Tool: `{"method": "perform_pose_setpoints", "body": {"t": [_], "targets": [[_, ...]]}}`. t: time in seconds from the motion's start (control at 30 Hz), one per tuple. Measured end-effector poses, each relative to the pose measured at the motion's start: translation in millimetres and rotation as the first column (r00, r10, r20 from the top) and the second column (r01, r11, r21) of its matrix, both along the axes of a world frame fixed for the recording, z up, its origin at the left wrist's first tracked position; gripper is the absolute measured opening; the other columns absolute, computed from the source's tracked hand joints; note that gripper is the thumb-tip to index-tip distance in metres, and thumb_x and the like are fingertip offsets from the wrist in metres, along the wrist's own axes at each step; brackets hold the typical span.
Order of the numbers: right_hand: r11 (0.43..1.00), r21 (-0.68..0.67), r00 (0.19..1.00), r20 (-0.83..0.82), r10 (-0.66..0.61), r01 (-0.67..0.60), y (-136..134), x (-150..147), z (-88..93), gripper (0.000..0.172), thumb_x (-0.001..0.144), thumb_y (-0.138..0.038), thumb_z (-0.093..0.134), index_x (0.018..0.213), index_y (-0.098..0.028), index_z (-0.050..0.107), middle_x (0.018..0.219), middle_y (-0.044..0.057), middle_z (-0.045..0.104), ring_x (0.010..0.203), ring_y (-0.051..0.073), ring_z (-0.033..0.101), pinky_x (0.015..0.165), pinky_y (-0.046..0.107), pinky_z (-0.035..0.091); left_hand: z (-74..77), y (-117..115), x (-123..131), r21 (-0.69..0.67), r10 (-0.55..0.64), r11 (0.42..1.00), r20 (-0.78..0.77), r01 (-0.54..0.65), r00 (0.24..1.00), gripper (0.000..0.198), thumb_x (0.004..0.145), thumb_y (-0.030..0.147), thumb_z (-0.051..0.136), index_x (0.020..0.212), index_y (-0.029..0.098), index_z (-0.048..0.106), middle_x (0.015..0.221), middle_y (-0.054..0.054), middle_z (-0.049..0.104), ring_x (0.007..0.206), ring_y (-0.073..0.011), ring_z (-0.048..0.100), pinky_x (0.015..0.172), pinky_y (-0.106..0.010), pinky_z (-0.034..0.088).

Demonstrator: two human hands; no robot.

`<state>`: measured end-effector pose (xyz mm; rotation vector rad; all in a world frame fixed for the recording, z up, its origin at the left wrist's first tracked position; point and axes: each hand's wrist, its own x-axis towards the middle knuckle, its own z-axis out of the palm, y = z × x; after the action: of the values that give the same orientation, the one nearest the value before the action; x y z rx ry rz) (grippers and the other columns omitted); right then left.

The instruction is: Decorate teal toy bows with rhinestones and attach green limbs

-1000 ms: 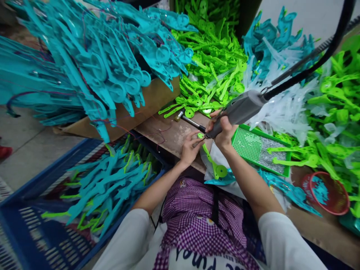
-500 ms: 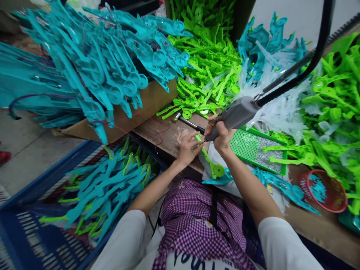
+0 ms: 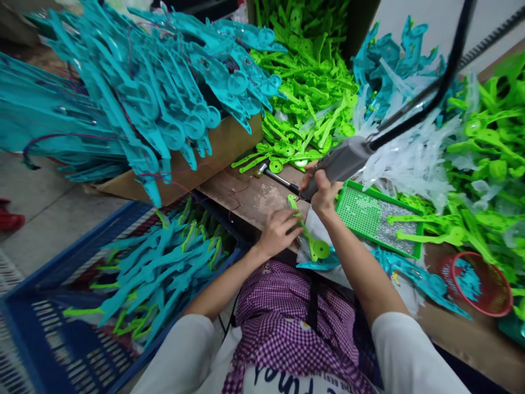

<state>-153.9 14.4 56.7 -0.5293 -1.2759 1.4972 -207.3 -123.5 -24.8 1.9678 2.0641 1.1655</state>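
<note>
My right hand [image 3: 322, 189] is wrapped around a grey electric screwdriver [image 3: 342, 161], its tip pointing down and left toward the upper end of a light green plastic arm [image 3: 318, 249]. That arm has a round disc at its lower end and lies over a turquoise plastic part [image 3: 314, 266], mostly covered by my right forearm. Beside the green arm's left edge is my left hand [image 3: 281, 232], somewhat blurred, its fingers loosely bent and apart. I see nothing held in it; whether its fingertips touch the green arm is unclear.
A hammer [image 3: 279, 178] lies behind my hands. To the right are a green tray [image 3: 365, 232] of small metal pieces and a red basket [image 3: 498, 306]. Turquoise parts overhang a cardboard box [image 3: 229, 148]; a blue crate [image 3: 53, 339] holds more. Green parts [image 3: 303, 104] are heaped behind.
My left hand has drawn back from the screwdriver tip, down toward my body, and its pinched fingers have loosened. The screwdriver stays in my right hand, nearly in place. The view has shifted slightly.
</note>
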Motion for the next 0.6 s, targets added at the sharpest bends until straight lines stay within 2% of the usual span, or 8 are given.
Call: {"method": "perform_pose_setpoints", "body": {"t": [0.07,0.1,0.37,0.6], "targets": [[1.0,0.016,0.999,0.03,0.015,-0.015,5.3,-11.4,-5.1,0.039,0.069,-0.06,0.063,0.073,-0.021,0.062,0.043,-0.007,0.049,0.036,0.01,0.048,0.04,0.024,0.041,-4.7,-5.9,5.9,-0.019,-0.123,0.992,-0.032,0.122,0.992,0.025,0.09,0.037,0.06,0.109,0.024,0.068,0.116,-0.006,0.069,0.115,-0.0201,0.061,0.106,-0.043,0.037],[0.999,0.02,0.999,0.04,0.024,-0.024,7.4,-16.6,-8.0,0.038,0.07,-0.058,0.064,0.072,-0.021,0.063,0.043,-0.007,0.049,0.036,0.009,0.048,0.04,0.024,0.041,-7.0,-7.2,8.0,-0.028,-0.143,0.989,-0.036,0.142,0.989,0.025,0.09,0.037,0.059,0.109,0.023,0.068,0.115,-0.006,0.07,0.116,-0.0199,0.06,0.106,-0.043,0.037],[0.999,0.026,0.994,0.108,0.034,-0.037,16.0,-33.4,-28.5,0.034,0.071,-0.053,0.066,0.065,-0.02,0.061,0.044,-0.006,0.052,0.036,0.009,0.047,0.039,0.023,0.039,-12.2,-5.5,8.9,-0.061,-0.104,0.993,-0.003,0.104,0.995,0.025,0.09,0.04,0.058,0.106,0.025,0.07,0.115,-0.004,0.07,0.116,-0.0209,0.061,0.111,-0.047,0.032],[0.987,0.127,0.974,0.216,0.065,-0.094,16.9,-32.3,-41.2,0.038,0.074,-0.049,0.065,0.053,-0.021,0.053,0.044,-0.004,0.053,0.039,0.01,0.049,0.044,0.025,0.04,-12.9,-5.6,11.0,-0.033,-0.094,0.995,0.011,0.095,0.995,0.023,0.088,0.039,0.06,0.103,0.025,0.071,0.113,-0.003,0.071,0.114,-0.0207,0.061,0.114,-0.047,0.027]]}}
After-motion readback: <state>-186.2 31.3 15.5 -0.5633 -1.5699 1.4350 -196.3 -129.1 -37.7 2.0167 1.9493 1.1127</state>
